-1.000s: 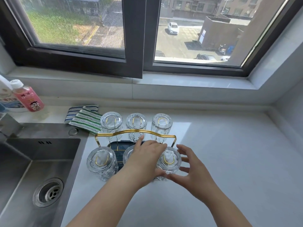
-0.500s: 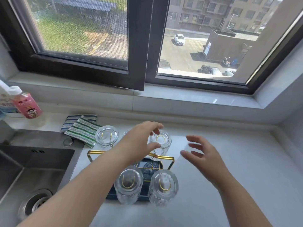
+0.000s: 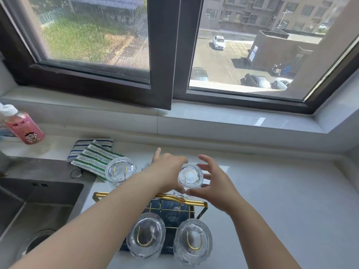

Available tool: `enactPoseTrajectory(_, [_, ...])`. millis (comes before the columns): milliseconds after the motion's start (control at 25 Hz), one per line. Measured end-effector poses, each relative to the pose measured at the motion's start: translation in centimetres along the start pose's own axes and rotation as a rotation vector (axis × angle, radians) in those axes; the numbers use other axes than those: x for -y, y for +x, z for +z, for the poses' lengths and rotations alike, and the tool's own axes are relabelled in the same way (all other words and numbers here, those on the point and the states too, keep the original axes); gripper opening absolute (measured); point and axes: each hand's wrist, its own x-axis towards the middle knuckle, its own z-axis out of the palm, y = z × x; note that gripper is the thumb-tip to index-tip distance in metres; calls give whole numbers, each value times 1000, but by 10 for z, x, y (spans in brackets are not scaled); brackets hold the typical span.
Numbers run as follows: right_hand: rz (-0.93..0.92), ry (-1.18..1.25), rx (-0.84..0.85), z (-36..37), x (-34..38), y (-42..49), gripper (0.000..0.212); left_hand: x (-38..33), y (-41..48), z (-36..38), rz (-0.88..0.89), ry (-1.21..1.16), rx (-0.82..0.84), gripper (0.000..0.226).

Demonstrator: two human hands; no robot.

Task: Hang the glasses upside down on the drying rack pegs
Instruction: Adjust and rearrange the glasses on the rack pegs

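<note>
White desk (image 3: 281, 191) under a window carries a gold rack (image 3: 196, 203) beside the sink (image 3: 38, 200). Four glasses show upside down on pegs: two near (image 3: 145, 236) (image 3: 192, 240), two far (image 3: 120, 170) (image 3: 190, 175); the arm may hide more. Left hand (image 3: 169, 171) and right hand (image 3: 215, 183), fingers spread, cup the far right glass. Two striped cloths (image 3: 95, 156) and a pink bottle (image 3: 25, 127) sit toward the desk's back left corner.

Pink bottle (image 3: 25, 127) at the counter's (image 3: 272, 191) back left corner, label with a cartoon face and small print too blurred to read, no other legible text anywhere
</note>
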Motion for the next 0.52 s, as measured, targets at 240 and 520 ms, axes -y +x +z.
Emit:
enactPoseTrajectory(240, [-1, 8, -23, 1, 1, -3, 95, 4, -1, 2, 14, -44, -30, 81])
enactPoseTrajectory(520, [11, 8, -30, -1, 1, -3, 94, 4, 2, 6, 35, -74, -60, 81])
